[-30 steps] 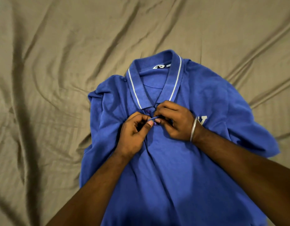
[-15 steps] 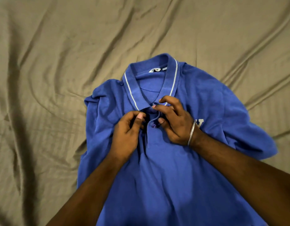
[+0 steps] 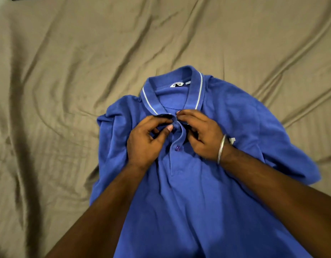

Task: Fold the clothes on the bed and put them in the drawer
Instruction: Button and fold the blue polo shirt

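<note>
Bedsheet [image 3: 68, 81], tan and heavily creased, fills the whole field and carries everything else. Landmark for all positions: the blue polo shirt [image 3: 198, 202].

The blue polo shirt lies front side up on the bedsheet, collar pointing away from the person, hem running out of the near edge of the view. The sleeve on the person's left is bunched and folded in against the body of the shirt; the right sleeve [image 3: 291, 157] is spread outward onto the sheet.

Both forearms enter from the near edge and cross over the lower body of the shirt.

Left hand [image 3: 144, 144] sits on the shirt's chest, just left of the placket; fingers are curled, thumb and forefinger pinching the left edge of the placket at the collar base.

Right hand [image 3: 202, 135] sits just right of the placket; fingers are curled and pinch the right edge of the placket fabric. The two hands are close together but apart.

Collar [image 3: 195, 90], trimmed with a white stripe, lies open at the shirt's far end, with a small label [image 3: 177, 84] inside.

A metal bangle [image 3: 221, 148] encircles the right wrist.

One purple button [image 3: 177, 148] sits on the placket, between the two hands and nearer the hem.
</note>
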### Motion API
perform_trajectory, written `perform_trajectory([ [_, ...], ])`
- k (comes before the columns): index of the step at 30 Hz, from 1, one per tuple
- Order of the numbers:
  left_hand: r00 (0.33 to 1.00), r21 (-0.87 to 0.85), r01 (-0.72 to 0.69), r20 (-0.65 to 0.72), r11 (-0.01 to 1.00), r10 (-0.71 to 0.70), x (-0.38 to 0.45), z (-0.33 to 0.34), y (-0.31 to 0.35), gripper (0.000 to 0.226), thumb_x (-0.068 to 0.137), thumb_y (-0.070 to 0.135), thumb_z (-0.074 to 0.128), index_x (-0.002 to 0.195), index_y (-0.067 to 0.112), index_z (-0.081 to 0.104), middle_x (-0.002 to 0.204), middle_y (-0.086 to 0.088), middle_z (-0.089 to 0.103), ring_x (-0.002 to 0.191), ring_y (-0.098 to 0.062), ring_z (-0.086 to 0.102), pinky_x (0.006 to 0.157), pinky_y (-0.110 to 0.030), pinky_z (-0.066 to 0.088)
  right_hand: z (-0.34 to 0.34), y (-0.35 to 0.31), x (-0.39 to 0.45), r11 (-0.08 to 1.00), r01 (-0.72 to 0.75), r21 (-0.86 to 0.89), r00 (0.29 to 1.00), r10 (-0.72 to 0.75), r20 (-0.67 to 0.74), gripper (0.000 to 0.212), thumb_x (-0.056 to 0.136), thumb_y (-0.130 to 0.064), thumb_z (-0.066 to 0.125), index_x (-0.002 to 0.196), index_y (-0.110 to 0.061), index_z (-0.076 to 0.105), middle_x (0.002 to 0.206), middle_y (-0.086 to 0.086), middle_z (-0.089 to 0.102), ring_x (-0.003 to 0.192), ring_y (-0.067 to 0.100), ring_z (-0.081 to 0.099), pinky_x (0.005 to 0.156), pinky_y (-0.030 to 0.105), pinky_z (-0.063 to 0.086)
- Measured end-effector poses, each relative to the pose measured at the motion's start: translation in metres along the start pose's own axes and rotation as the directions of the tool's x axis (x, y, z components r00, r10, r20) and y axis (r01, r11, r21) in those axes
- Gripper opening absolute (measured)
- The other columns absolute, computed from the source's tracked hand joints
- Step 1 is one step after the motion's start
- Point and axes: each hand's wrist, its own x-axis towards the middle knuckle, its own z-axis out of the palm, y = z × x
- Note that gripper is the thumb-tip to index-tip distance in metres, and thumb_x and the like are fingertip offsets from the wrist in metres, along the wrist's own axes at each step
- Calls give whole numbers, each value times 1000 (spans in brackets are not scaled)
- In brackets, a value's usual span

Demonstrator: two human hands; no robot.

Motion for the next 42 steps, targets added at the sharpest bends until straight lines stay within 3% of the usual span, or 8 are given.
perform_trajectory([
  [4, 998, 39, 45, -35, 998, -44, 1, 3, -1, 9, 85, 23, 77, 93, 23, 76, 86, 14, 65, 72, 3, 58, 69, -13, 43, -5, -2, 1, 999, -31, -40, 996, 28, -80, 37, 77, 7, 56, 113, 4, 66, 106, 16, 58, 95, 13, 56, 90, 10, 41],
  [9, 997, 78, 56, -63, 995, -51, 0, 4, -1, 4, 84, 29, 77, 83, 27, 72, 78, 13, 59, 69, 1, 57, 63, -14, 43, -21, -11, 0, 1000, 23, -17, 989, -25, -146, 16, 76, 5, 63, 91, 3, 67, 104, 13, 66, 100, 19, 63, 89, 24, 49],
  [14, 996, 103, 56, -74, 993, -49, -2, 7, -4, 6, 82, 30, 77, 84, 26, 72, 80, 16, 54, 65, 4, 54, 62, -11, 41, -31, -12, 16, 996, 80, 25, 997, -80, -7, 15, 88, -9, 69, 99, -3, 76, 101, 9, 71, 95, 16, 69, 87, 24, 54],
  [18, 996, -5, 26, -81, 1000, -26, -5, 5, -3, 18, 80, 25, 73, 98, 28, 76, 93, 19, 55, 70, 4, 58, 69, -10, 44, -23, -8, 24, 996, 70, -58, 981, -58, 187, 19, 93, -25, 65, 105, -15, 75, 95, 0, 63, 84, 17, 64, 70, 41, 55],
  [20, 997, 40, -25, -67, 999, 28, -8, 4, -3, 25, 78, 28, 69, 101, 23, 77, 96, 14, 54, 79, 1, 59, 73, -15, 48, -19, -6, 22, 992, 71, -103, 976, -48, 212, 19, 93, -26, 62, 106, -19, 74, 94, -2, 61, 82, 17, 63, 64, 43, 53],
  [27, 999, 125, -14, -33, 992, 18, -8, 6, -2, 32, 76, 33, 64, 101, 21, 79, 92, 3, 65, 84, -16, 65, 71, -37, 54, -16, -4, 11, 982, 84, -171, 989, -61, 136, 14, 86, -23, 71, 97, -15, 73, 90, -1, 61, 76, 18, 62, 60, 37, 52],
  [35, 999, 209, 8, -55, 978, 3, -7, 8, -2, 24, 85, 42, 61, 88, 22, 75, 87, 8, 58, 78, -12, 60, 65, -30, 47, -13, 1, 6, 986, 105, -131, 993, -98, 62, 18, 91, -18, 65, 104, -9, 75, 94, 5, 60, 80, 21, 61, 66, 35, 53],
  [42, 998, 310, 29, -60, 950, -11, -9, 11, -5, 27, 86, 42, 56, 85, 18, 69, 85, 6, 59, 80, -15, 56, 63, -32, 44, -16, 0, 11, 1000, -8, -19, 1000, 8, -20, 12, 79, -12, 82, 86, -8, 74, 82, -1, 73, 76, 8, 67, 74, 11, 48],
])
